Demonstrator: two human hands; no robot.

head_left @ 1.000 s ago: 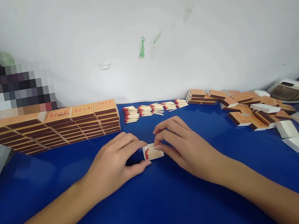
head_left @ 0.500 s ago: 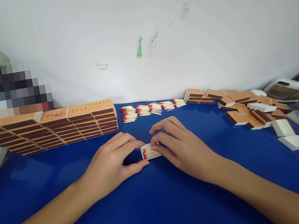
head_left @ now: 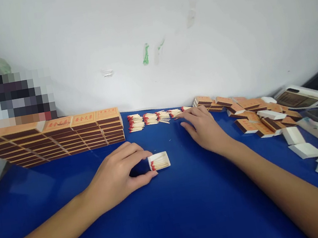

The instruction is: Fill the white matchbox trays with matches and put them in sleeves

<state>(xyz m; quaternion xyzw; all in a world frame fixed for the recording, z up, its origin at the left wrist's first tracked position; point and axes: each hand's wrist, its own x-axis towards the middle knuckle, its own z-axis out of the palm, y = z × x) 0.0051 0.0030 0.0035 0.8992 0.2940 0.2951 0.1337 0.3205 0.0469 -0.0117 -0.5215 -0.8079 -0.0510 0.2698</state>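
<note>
Pinching tray [head_left: 159, 161], L hand [head_left: 116, 177]; R hand [head_left: 204, 127] at matches [head_left: 158, 117]

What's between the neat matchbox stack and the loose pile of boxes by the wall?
In the head view, a row of red-tipped match bundles, with the right hand at its right end.

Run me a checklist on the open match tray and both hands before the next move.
1. Left hand steadies the tray: ok, index finger and thumb pinch its left end.
2. Tray flat on the table, open side up: ok.
3. Matches in it lie parallel, red heads left: ok.
4. Tray full: cannot tell.
5. Right hand at the loose match piles: ok, fingertips at the row's right end; whether it touches any, cannot tell.
6. Loose boxes close by on the right: ok.
</note>
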